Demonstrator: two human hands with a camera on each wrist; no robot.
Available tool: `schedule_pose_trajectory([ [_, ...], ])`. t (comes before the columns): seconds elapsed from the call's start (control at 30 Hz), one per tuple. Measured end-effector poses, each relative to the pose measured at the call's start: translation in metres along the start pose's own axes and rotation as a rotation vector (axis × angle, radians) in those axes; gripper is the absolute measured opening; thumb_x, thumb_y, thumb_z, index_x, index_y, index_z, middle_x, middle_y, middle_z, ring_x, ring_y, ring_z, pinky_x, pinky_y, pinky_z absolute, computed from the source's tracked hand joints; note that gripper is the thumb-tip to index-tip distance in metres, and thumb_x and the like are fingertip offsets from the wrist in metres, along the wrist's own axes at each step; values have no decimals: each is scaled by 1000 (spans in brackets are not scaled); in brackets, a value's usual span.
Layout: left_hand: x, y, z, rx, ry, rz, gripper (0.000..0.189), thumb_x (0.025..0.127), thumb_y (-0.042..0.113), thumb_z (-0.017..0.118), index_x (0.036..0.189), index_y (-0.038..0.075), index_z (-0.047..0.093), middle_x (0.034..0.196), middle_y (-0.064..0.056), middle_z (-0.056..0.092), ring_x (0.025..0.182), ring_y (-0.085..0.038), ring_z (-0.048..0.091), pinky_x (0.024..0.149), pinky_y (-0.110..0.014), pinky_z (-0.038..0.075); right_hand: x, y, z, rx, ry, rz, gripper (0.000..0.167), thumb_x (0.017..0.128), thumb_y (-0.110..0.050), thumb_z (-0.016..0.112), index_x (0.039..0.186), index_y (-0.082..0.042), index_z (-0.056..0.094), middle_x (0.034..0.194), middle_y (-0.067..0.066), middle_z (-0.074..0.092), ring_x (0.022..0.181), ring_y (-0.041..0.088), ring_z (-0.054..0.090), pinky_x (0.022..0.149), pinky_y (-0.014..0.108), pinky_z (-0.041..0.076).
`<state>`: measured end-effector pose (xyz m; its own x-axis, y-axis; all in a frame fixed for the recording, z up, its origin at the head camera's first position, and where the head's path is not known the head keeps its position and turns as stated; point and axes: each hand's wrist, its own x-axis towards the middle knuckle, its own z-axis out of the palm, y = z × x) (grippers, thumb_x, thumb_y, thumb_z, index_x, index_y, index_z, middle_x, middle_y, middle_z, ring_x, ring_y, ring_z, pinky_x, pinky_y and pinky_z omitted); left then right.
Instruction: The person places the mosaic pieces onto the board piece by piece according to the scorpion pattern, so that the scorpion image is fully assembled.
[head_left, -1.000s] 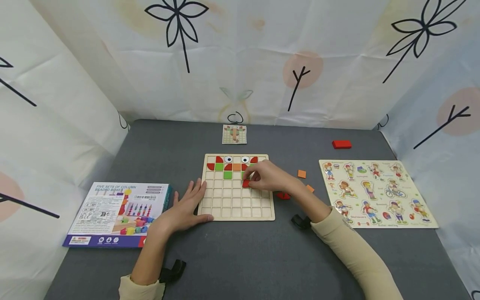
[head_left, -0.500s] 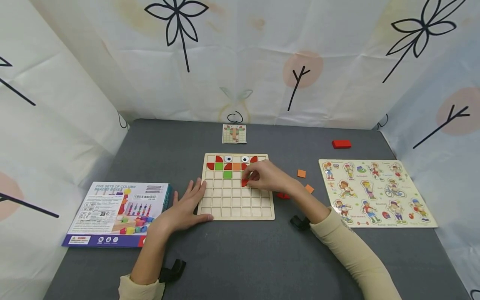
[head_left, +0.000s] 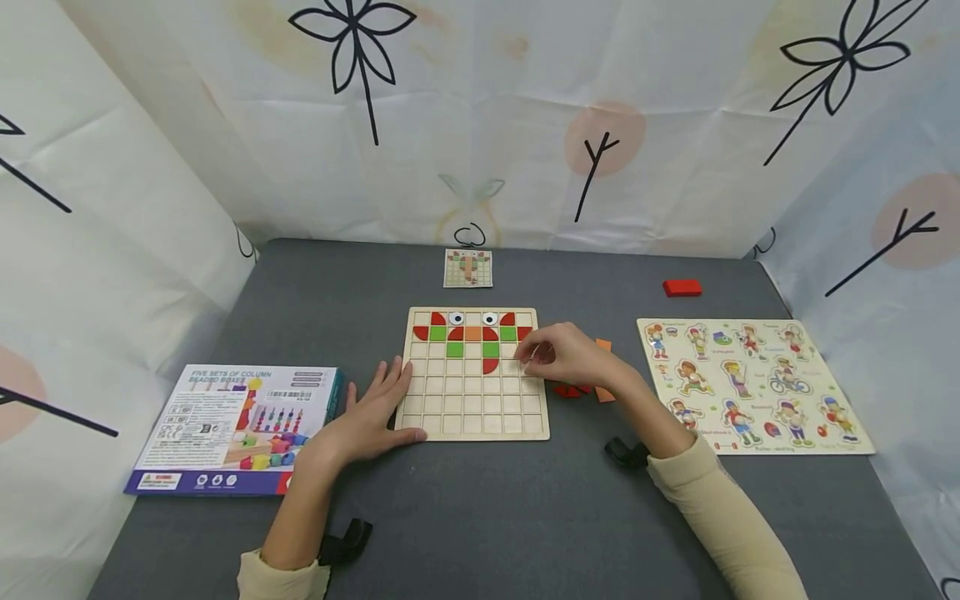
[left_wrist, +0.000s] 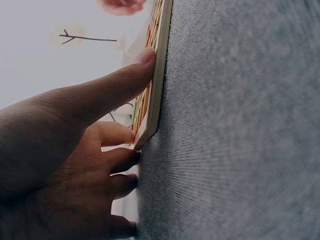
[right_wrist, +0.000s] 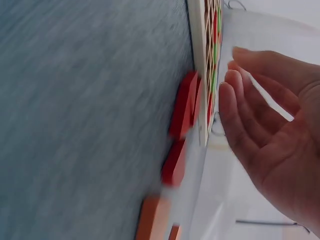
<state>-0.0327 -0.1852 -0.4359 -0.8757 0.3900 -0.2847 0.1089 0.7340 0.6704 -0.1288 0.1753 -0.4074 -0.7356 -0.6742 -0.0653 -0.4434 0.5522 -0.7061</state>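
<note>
A wooden grid board [head_left: 472, 408] lies mid-table, its upper rows filled with red, green, orange and eye tiles. One red rounded tile [head_left: 490, 366] sits in the fourth row, below a green square [head_left: 491, 349]. My left hand [head_left: 367, 421] rests along the board's left edge, fingers spread; its thumb [left_wrist: 145, 57] touches the near edge. Over the board's right edge hovers my right hand [head_left: 566, 354], fingers loosely bent. Nothing shows between its fingertips in the right wrist view. Beside the board, partly under that hand, lie red pieces [right_wrist: 184, 105] and orange tiles [head_left: 604, 394].
A small pattern card [head_left: 468, 268] stands behind the board. To the left lies a boxed bead set [head_left: 236, 429]. At right are a picture puzzle board [head_left: 757, 387] and a red block [head_left: 682, 288]. Patterned cloth surrounds the grey table [head_left: 480, 517].
My right hand has let go of the red rounded tile, now lying in its cell, and has moved right to the board's edge. My left hand stays put.
</note>
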Motion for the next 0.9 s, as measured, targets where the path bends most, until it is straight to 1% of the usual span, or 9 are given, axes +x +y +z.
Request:
schedule_pose_trajectory([
  [0.03, 0, 0, 1, 6, 7, 4, 118, 92, 57, 82, 175, 7, 15, 184, -21, 3, 170, -47, -8, 122, -85, -17, -3, 3, -1, -7, -2, -1, 19, 95, -4, 79, 114, -2, 80, 104, 10, 81, 86, 14, 74, 80, 27, 62],
  [0.13, 0, 3, 0, 23, -3, -7, 115, 94, 52, 82, 174, 5, 14, 183, -22, 3, 170, -48, -7, 122, -86, -15, -13, 12, -4, -30, -8, 4, 21, 93, -1, 81, 113, -1, 79, 102, 11, 80, 84, 13, 71, 77, 27, 60],
  [0.23, 1, 4, -1, 36, -4, -18, 113, 95, 48, 82, 174, 4, 14, 183, -22, 2, 170, -49, -7, 122, -86, -15, -20, 20, -6, -57, -6, 17, 20, 92, 0, 82, 112, -2, 80, 104, 11, 80, 87, 16, 69, 77, 26, 59],
  [0.27, 1, 6, -2, 38, -14, -28, 113, 95, 46, 82, 174, 3, 13, 183, -22, 2, 170, -49, -7, 123, -86, -14, -22, 22, -6, -63, -6, 18, 20, 93, 0, 81, 112, -2, 80, 104, 10, 79, 88, 17, 69, 77, 26, 59],
  [0.4, 1, 5, -1, 36, -6, -26, 114, 95, 47, 83, 174, 2, 14, 183, -23, 3, 170, -50, -6, 123, -86, -13, -27, 28, -8, -76, -10, 19, 20, 93, 0, 81, 113, -3, 80, 106, 10, 77, 91, 23, 69, 77, 27, 60],
  [0.53, 1, 4, 0, 48, -8, -36, 113, 95, 48, 82, 174, 3, 14, 183, -22, 3, 170, -49, -6, 123, -86, -12, -31, 31, -11, -80, -21, 21, 21, 93, 2, 80, 113, -2, 79, 105, 11, 77, 91, 23, 70, 77, 30, 62],
  [0.67, 2, 6, 0, 67, -16, -55, 111, 97, 44, 81, 174, 3, 13, 183, -21, 2, 170, -48, -6, 124, -85, -12, -33, 31, -13, -67, -46, 30, 23, 92, 6, 78, 114, -2, 79, 104, 11, 77, 89, 20, 71, 79, 33, 64],
  [0.73, 1, 8, 0, 68, -20, -59, 111, 97, 44, 82, 174, 3, 13, 183, -21, 2, 170, -48, -6, 123, -86, -12, -33, 31, -13, -68, -54, 36, 24, 91, 7, 78, 114, -2, 78, 104, 11, 77, 89, 18, 71, 79, 31, 64],
  [0.9, 1, 8, 0, 73, -18, -61, 112, 96, 45, 82, 174, 4, 13, 184, -20, 2, 171, -48, -6, 124, -85, -12, -33, 30, -13, -89, -41, 27, 24, 90, 7, 78, 113, -1, 78, 102, 11, 78, 86, 18, 71, 78, 32, 64],
])
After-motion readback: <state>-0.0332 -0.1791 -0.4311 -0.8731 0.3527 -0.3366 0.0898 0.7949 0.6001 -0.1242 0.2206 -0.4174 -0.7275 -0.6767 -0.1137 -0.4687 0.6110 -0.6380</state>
